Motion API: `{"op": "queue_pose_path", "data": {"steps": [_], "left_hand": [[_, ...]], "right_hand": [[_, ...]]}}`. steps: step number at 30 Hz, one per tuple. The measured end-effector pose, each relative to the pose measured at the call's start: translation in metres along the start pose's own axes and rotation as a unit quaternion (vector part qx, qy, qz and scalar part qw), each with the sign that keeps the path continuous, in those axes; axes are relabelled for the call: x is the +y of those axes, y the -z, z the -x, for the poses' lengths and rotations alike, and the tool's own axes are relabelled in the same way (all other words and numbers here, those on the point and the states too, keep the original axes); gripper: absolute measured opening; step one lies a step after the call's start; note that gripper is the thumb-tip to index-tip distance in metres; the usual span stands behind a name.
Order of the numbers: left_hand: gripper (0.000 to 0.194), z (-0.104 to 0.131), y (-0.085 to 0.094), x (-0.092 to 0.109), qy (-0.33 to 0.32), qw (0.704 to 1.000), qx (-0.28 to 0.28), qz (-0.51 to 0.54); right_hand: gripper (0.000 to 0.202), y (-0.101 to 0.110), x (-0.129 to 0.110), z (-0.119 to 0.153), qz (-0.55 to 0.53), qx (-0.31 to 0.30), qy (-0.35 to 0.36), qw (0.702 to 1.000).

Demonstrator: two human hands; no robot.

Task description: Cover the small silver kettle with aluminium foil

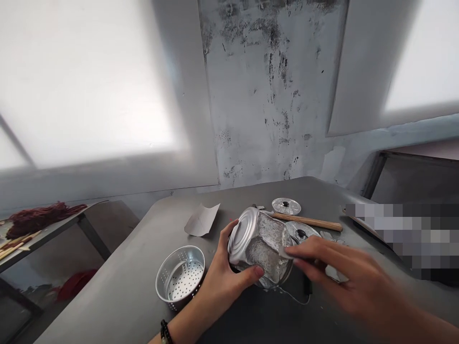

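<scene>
My left hand (233, 282) grips a small silver metal pot (267, 239), thumb and fingers spread around its lower end. The pot lies tilted, its ringed base turned to the upper left and its rough, faceted grey side facing me. Pinched in my right hand (344, 267) is a small grey piece of sandpaper (285, 252), pressed on the pot's side near the rim. A thin wire handle (299, 302) with a dark grip hangs from the pot. The pot's opening is turned away from view.
A perforated metal steamer basket (161, 279) stands left of my left hand. Behind it lies a curled paper sheet (202, 220). Beyond the pot are a wooden stick (308, 221) and two metal lids with black knobs, one lid (286, 206) farther back. A second table (71, 224) holds reddish yarn.
</scene>
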State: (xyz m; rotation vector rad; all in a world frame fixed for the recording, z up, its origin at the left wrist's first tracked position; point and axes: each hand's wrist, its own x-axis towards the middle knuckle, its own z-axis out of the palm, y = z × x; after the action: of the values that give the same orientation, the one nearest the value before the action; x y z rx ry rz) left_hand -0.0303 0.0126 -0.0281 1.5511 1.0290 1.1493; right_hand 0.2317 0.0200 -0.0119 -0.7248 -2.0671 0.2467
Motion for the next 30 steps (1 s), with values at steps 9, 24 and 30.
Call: {"op": "queue_pose_path", "data": {"steps": [9, 24, 30], "left_hand": [[0.095, -0.001, -0.002, 0.000, -0.010, 1.000, 0.002, -0.016], [0.098, 0.001, -0.003, -0.009, -0.040, 0.998, 0.037, -0.008], [0.095, 0.002, -0.003, -0.010, -0.036, 0.999, 0.039, -0.008]], "right_hand": [[0.026, 0.002, -0.010, -0.042, -0.011, -0.041, -0.114, 0.993], [0.011, 0.024, -0.025, -0.082, -0.023, -0.258, -0.073, 0.963], [0.015, 0.007, -0.031, -0.074, -0.005, -0.140, -0.120, 0.983]]}}
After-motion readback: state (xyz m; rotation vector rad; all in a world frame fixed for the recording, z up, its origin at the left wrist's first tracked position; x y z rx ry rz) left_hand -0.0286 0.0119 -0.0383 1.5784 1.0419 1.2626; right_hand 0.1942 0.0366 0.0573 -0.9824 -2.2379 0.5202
